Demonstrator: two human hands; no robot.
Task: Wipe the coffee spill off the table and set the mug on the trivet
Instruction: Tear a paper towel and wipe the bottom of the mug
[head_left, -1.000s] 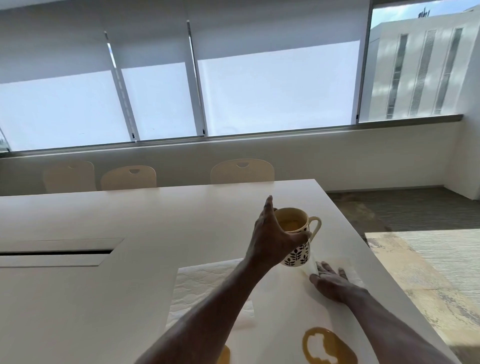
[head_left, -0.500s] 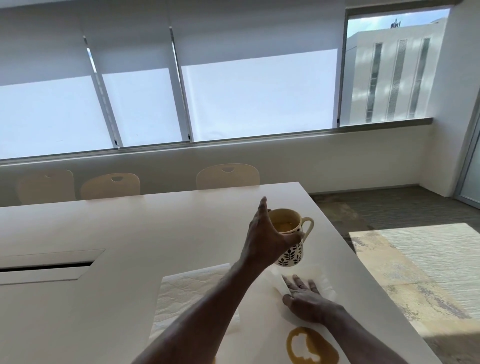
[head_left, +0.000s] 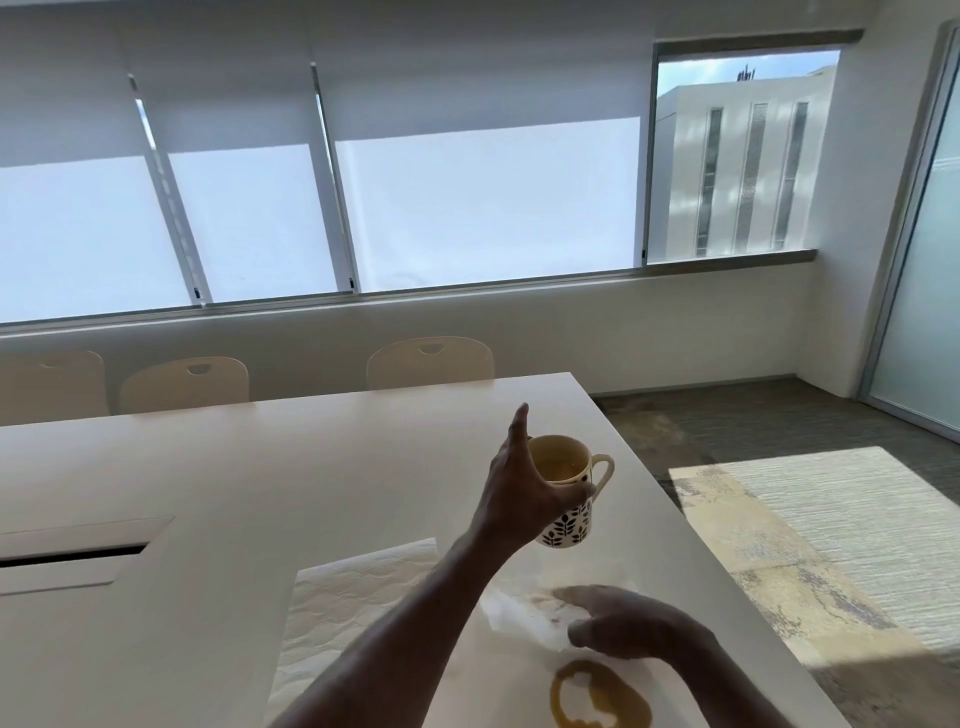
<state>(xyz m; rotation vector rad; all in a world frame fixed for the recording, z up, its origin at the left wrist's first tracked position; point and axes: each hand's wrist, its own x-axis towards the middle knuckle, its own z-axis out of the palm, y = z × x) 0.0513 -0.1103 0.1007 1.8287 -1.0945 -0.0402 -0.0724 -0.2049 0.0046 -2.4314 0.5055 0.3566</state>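
Up at 12 o'clock from the camera, the left hand (head_left: 519, 499) grips the mug (head_left: 566, 526) from the side. Its thumb is hooked over the near rim and 1 finger points straight up. The mug is cream with a dark leaf pattern round its lower half and its handle turned to 3 o'clock. It seems to be held just above the white desk (head_left: 260, 467), near the right edge, though the gap beneath it is hard to judge. A little brown liquid shows inside.

At 5 o'clock from the mug, the right hand (head_left: 639, 623) rests on a thin, coffee-stained paper towel (head_left: 514, 613). Motion blur hides whether its fingers lie flat or pinch the paper, so I cannot tell its grasp. At 6 o'clock from that hand, just beside it, lies the coffee spill (head_left: 631, 704), a brown ring with a pale centre.

A quilted white sheet (head_left: 358, 597) lies flat at 9 o'clock from the towel, partly under the left forearm. Along the far edge stand 3 pale chairs (head_left: 430, 364).
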